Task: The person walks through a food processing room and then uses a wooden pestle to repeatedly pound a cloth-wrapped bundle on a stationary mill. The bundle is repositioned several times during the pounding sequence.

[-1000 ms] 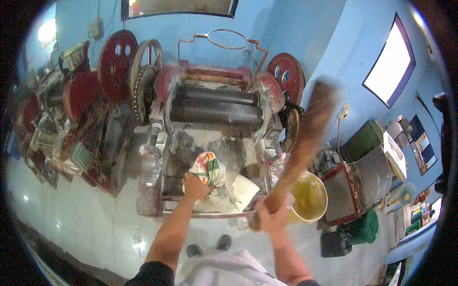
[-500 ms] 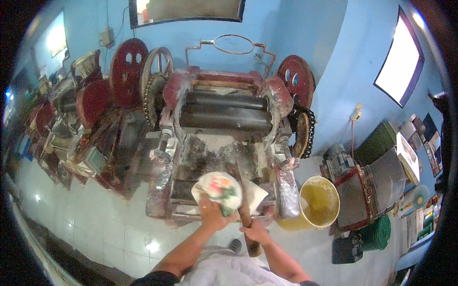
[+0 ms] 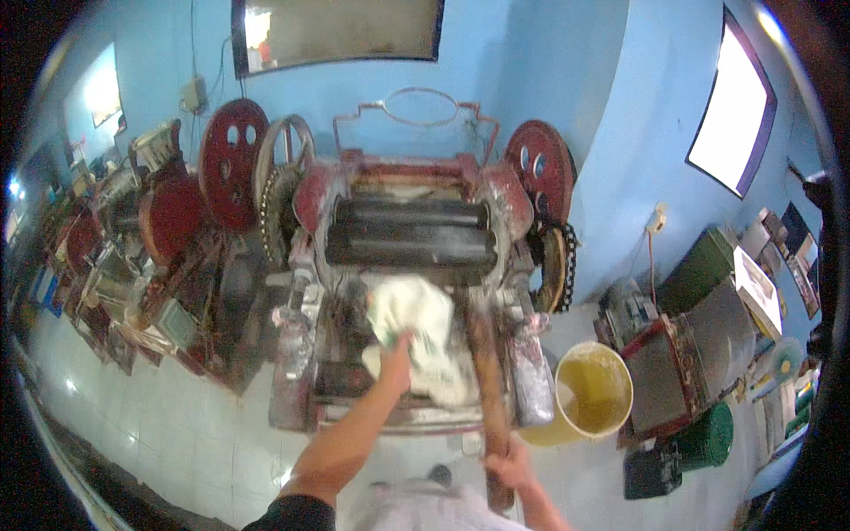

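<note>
My left hand (image 3: 397,365) is closed on a crumpled whitish cloth (image 3: 413,310) with a faint green patch. It is stretched forward over the floury bed (image 3: 341,376) of a roller machine. Another part of pale cloth hangs below and right of the fingers; whether it is the same piece I cannot tell. In my right hand (image 3: 513,466), low and near my body, is the near end of a long brown wooden rod (image 3: 490,380). The rod slants away over the bed's right side, blurred by motion. Beyond the cloth lie two dark rollers (image 3: 412,243) between dusty red side frames.
A yellow bucket (image 3: 567,434) stands right of the machine. Farther right are a motor (image 3: 627,305), a grey machine housing (image 3: 704,345) and a green round container (image 3: 708,438). Spoked wheels and a chain (image 3: 569,265) flank the rollers. More machinery (image 3: 168,327) stands at left.
My left hand has moved forward with the cloth, whose red and green print has turned mostly out of sight. The rod and my right hand have shifted right and nearer my body.
</note>
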Demonstrator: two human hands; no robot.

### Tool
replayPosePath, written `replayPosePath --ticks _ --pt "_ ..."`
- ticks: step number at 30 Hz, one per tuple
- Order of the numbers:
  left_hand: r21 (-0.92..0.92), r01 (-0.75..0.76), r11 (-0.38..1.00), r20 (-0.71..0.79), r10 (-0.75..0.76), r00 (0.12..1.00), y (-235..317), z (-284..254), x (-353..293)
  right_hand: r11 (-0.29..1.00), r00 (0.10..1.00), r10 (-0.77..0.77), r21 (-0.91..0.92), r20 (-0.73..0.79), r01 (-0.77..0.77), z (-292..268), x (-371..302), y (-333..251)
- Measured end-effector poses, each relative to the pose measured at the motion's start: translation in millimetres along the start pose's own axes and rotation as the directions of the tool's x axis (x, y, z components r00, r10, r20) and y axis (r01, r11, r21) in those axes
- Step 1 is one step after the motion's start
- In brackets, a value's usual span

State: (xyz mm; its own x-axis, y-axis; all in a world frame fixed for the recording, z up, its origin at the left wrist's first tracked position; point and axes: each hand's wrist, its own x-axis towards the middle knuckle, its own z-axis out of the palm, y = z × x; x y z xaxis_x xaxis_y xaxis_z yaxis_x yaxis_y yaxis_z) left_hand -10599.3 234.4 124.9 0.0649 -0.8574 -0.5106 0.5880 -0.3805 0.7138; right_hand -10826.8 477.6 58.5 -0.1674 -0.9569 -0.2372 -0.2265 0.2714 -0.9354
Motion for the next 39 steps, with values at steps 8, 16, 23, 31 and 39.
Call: replayPosePath --ticks 8,16,23,31,39 --pt "-0.401 -0.168 0.9 0.007 0.187 0.982 71.2 40.2 16.2 0.856 0.782 -0.473 -0.002 -0.406 0.517 -26.2 16.3 -211.2" --pt "-0.317 -0.138 0.938 -0.209 0.073 0.975 -59.4 -74.6 89.7 0.538 0.392 -0.67 -0.048 -0.631 0.842 1.4 61.3 -273.2" --pt "0.025 -0.411 0.911 -0.437 0.379 0.815 -59.5 -100.4 79.5 0.913 0.975 0.072 -0.406 0.209 0.02 96.0 70.5 27.5" --pt "0.417 -0.066 0.907 0.15 0.003 0.989 18.6 -18.0 -71.5 0.945 0.96 -0.27 -0.209 -0.068 0.251 79.9 81.2 -121.8" --pt "0.548 -0.009 0.837 0.494 -0.315 0.81 36.0 -54.7 -41.3 0.956 0.958 -0.281 -0.069 0.061 0.285 115.6 107.7 -138.7"
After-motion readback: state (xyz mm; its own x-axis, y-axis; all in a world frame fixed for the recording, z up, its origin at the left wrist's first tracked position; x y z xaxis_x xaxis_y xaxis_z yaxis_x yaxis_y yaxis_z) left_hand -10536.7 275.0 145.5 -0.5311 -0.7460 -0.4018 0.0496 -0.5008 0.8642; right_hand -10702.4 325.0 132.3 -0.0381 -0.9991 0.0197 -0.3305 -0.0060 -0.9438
